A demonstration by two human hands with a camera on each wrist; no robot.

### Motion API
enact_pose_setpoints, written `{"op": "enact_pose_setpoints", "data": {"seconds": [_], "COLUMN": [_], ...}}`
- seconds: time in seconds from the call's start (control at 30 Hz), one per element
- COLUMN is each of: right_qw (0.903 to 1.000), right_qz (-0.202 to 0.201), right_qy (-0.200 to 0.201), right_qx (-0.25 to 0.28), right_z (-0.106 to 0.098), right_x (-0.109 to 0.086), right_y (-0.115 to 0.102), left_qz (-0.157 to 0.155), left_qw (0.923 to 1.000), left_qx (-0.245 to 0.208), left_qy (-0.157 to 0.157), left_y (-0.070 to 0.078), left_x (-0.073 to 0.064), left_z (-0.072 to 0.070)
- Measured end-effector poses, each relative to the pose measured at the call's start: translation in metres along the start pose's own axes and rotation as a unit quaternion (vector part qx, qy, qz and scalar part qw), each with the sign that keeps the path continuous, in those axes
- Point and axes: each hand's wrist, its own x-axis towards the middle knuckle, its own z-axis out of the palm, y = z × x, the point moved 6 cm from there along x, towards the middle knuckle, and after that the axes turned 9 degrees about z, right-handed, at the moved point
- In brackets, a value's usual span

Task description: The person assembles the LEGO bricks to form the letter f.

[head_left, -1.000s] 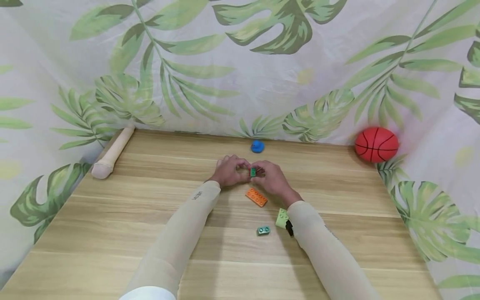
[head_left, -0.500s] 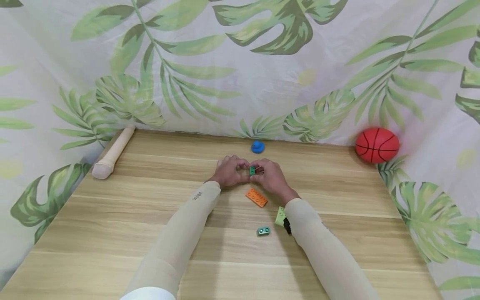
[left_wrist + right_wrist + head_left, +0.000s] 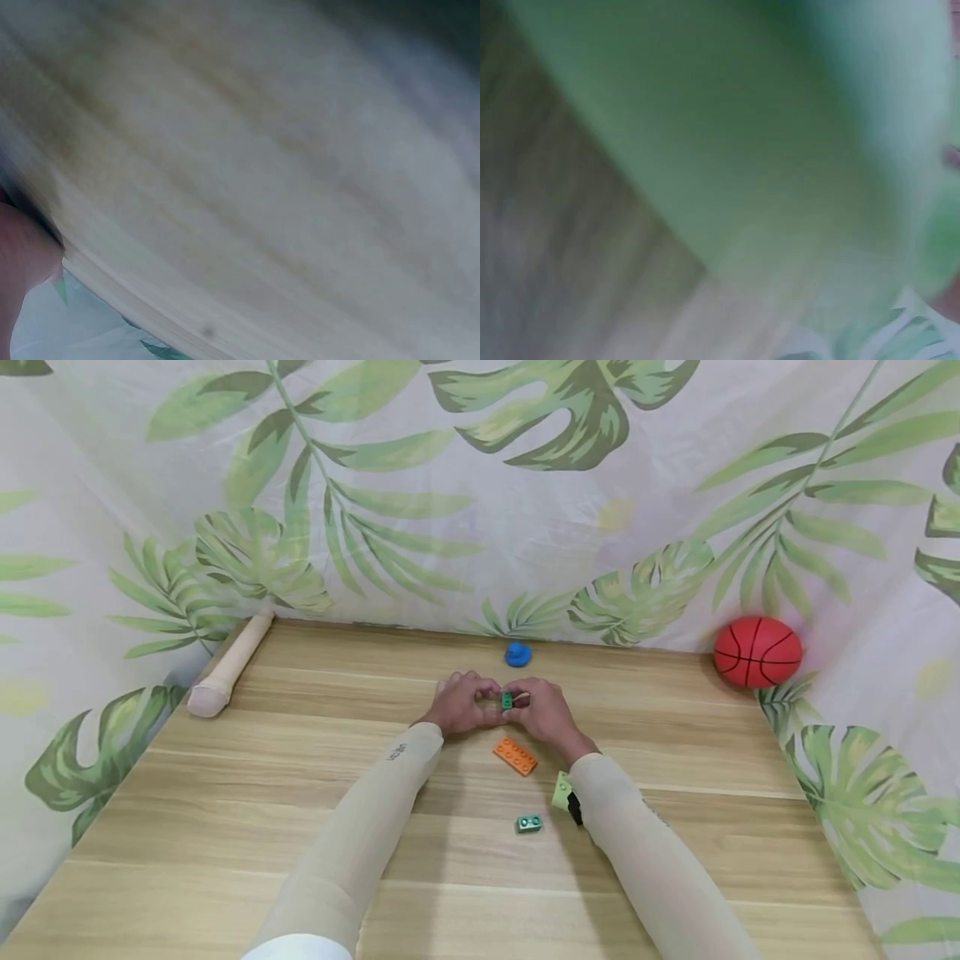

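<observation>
In the head view both hands meet at the middle of the wooden table (image 3: 225, 827). My left hand (image 3: 465, 703) and right hand (image 3: 542, 710) pinch a small dark green brick (image 3: 507, 699) between their fingertips, fingers curled around it. Just in front of the hands lies a flat orange brick (image 3: 514, 756). A light green brick (image 3: 562, 792) sits partly hidden under my right forearm, and a small teal brick (image 3: 528, 823) lies nearer to me. The left wrist view shows only blurred wood; the right wrist view is filled by a blurred light green brick (image 3: 765, 150).
A blue toy (image 3: 517, 653) sits behind the hands near the back edge. A red ball (image 3: 757, 651) rests at the far right against the leaf-print cloth (image 3: 480, 485). A beige roll (image 3: 228, 664) lies along the far left edge.
Both hands stay together on the small green brick, with only slight finger movement. The other bricks have not moved.
</observation>
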Motion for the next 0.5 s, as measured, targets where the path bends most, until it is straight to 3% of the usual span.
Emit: {"op": "enact_pose_setpoints", "data": {"seconds": [0.5], "right_qw": [1.0], "right_qz": [0.003], "right_qy": [0.0], "right_qx": [-0.001], "right_z": [-0.0024], "right_x": [0.0004], "right_y": [0.0001], "left_qz": [0.002], "left_qw": [1.0], "left_qx": [0.004], "left_qy": [0.0], "left_y": [-0.0008], "left_x": [-0.001], "left_z": [-0.0003]}}
